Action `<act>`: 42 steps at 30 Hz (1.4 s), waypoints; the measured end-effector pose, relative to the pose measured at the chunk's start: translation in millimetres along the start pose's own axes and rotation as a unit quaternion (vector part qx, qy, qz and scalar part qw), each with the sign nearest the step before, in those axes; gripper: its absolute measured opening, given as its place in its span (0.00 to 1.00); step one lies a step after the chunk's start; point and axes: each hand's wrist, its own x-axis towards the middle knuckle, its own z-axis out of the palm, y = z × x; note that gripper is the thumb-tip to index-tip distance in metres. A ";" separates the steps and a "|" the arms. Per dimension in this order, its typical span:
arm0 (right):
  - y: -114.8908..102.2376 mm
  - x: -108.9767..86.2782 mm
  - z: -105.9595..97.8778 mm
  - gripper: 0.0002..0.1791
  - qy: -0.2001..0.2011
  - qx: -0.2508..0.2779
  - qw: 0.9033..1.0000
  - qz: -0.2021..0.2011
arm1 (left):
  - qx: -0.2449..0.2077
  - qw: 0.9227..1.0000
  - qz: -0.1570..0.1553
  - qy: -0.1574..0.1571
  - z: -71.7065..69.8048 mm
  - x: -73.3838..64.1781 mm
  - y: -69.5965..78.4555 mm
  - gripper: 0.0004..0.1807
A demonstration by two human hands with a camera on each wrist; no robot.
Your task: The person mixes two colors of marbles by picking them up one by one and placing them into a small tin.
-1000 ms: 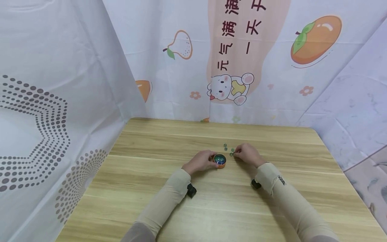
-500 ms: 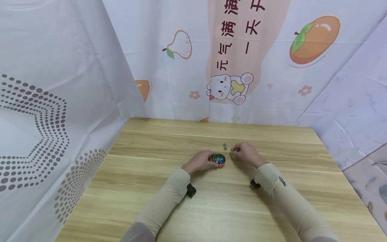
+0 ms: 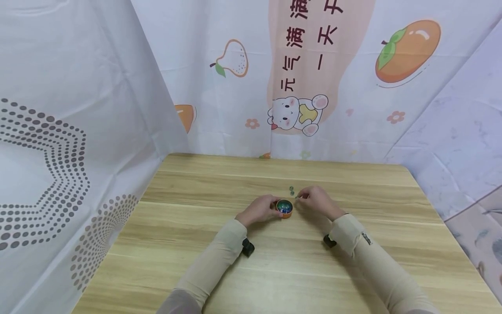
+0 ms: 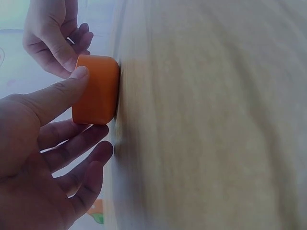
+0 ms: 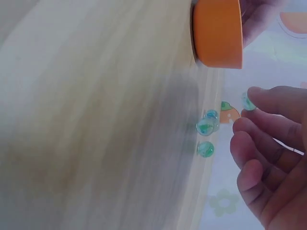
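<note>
My left hand (image 3: 260, 210) grips a small round orange bowl (image 4: 98, 91), thumb on its near side and fingers around it. The bowl stands upright on the table, and glossy green and blue marbles (image 3: 284, 208) show inside it. Between thumb and forefinger, my right hand (image 3: 317, 200) pinches a clear green glass marble (image 5: 248, 101), held off the table just to the right of the bowl. Several loose marbles (image 5: 205, 127) of the same kind lie on the tabletop beneath those fingers. Two of them (image 3: 292, 190) show behind the bowl in the head view.
The wood-grain table (image 3: 219, 183) runs back to a printed curtain (image 3: 235, 109) along its far edge. A pale dotted cloth (image 3: 98, 131) hangs at the left side. Black wrist cameras (image 3: 248, 247) sit under both sleeves.
My right hand has moved left toward the bowl, now with a marble between its fingertips. The left hand and the bowl have stayed in place.
</note>
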 end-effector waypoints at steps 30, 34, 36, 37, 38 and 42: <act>-11.2 -5.8 13.4 0.08 -0.025 0.039 0.999 -0.027 | 0.009 1.000 0.009 0.000 -3.5 -2.4 4.5 0.29; -10.6 -5.0 14.0 0.07 -0.025 0.037 0.999 -0.029 | 0.008 1.000 0.009 0.001 -3.7 -2.2 4.2 0.29; -10.0 -4.3 14.3 0.07 -0.024 0.035 0.999 -0.032 | 0.007 1.000 0.011 0.002 -3.6 -2.2 4.0 0.29; -9.6 -4.0 14.6 0.07 -0.024 0.034 0.999 -0.033 | 0.006 1.000 0.011 0.003 -3.4 -2.2 3.9 0.29; -9.3 -3.9 14.8 0.07 -0.024 0.034 0.999 -0.033 | 0.005 1.000 0.013 0.003 -3.3 -2.4 3.8 0.28; -9.7 -4.7 13.1 0.07 -0.023 0.032 0.999 -0.025 | 0.002 1.000 0.018 0.006 -2.9 -2.4 2.4 0.28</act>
